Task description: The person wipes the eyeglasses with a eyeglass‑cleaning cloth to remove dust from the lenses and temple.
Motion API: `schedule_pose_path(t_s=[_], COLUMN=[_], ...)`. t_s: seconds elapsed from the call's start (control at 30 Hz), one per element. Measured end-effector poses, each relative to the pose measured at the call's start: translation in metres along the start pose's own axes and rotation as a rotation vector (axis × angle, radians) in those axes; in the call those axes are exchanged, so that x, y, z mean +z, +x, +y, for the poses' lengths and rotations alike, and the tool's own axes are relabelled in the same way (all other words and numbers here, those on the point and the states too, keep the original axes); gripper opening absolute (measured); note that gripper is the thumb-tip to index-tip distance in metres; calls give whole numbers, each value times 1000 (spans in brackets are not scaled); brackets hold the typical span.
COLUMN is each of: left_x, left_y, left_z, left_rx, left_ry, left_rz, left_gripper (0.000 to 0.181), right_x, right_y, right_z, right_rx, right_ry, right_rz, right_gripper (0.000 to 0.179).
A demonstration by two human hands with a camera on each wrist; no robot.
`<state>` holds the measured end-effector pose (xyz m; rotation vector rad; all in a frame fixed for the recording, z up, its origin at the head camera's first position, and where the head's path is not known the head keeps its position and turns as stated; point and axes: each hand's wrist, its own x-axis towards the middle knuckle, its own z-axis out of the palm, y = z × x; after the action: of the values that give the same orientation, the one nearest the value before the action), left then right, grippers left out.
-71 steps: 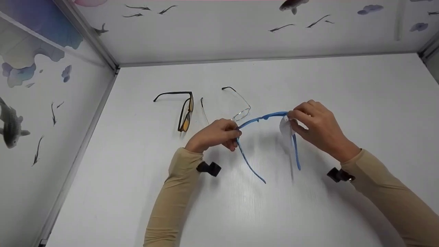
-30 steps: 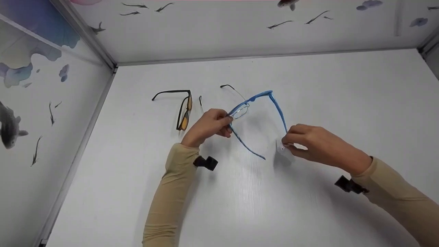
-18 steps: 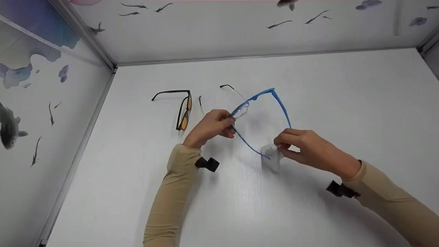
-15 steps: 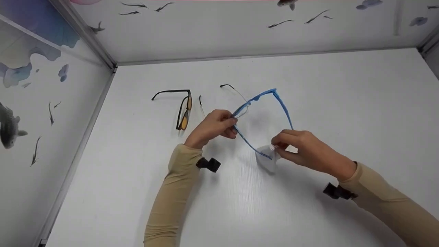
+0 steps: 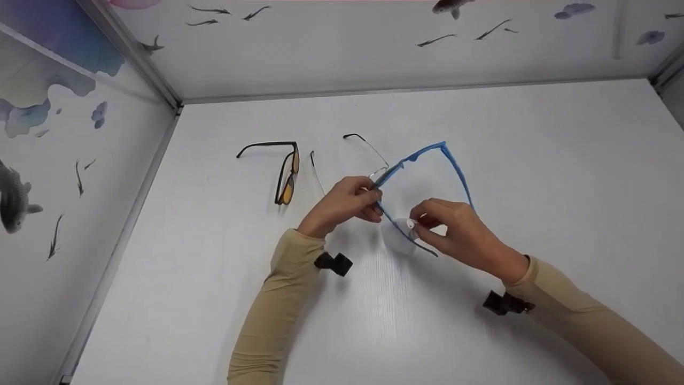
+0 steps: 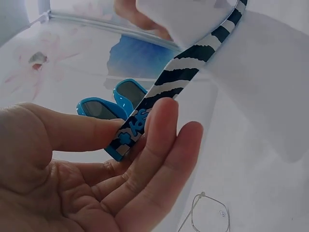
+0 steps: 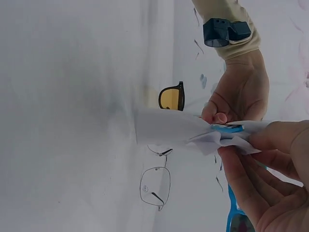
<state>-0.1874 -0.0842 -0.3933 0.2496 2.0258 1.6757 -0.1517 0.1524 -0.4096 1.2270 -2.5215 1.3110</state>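
Note:
My left hand [image 5: 347, 203] pinches blue sunglasses [image 5: 414, 157] at one front corner, beside the hinge. They are unfolded above the table, both temples pointing toward me. In the left wrist view, the temple [image 6: 178, 77] nearest my left fingers shows black and white stripes, with dark lenses [image 6: 99, 109] behind it. My right hand [image 5: 459, 230] pinches a thin white cloth [image 7: 166, 126] folded around that same temple, part-way along it. The cloth hides this stretch of the temple in the right wrist view. The other temple passes behind my right hand.
Black-framed glasses with orange lenses [image 5: 288, 191] lie on the white table [image 5: 187, 256] to the left. Thin wire-rimmed glasses [image 7: 154, 186] lie behind my left hand, partly covered by it. White panels with painted fish [image 5: 454, 6] border the table at the back and left.
My right hand has moved from the far temple leftward with the cloth, onto the temple near my left hand. The sunglasses have tilted and lately shifted slightly right.

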Motion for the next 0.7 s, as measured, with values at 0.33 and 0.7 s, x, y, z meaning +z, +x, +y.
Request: schedule_pose_path(t_s=[0.33,0.7], left_x=[14,24], left_y=[4,5], left_z=[1,3], left_rx=[8,31], left_ry=[11,10], left_rz=[-30,-46], left_gripper=[19,21], right_x=[4,5], right_y=[8,15], right_z=[0,-1], right_rx=[47,144], right_ry=[72,89], right_rz=[118,225], right_gripper=[21,18])
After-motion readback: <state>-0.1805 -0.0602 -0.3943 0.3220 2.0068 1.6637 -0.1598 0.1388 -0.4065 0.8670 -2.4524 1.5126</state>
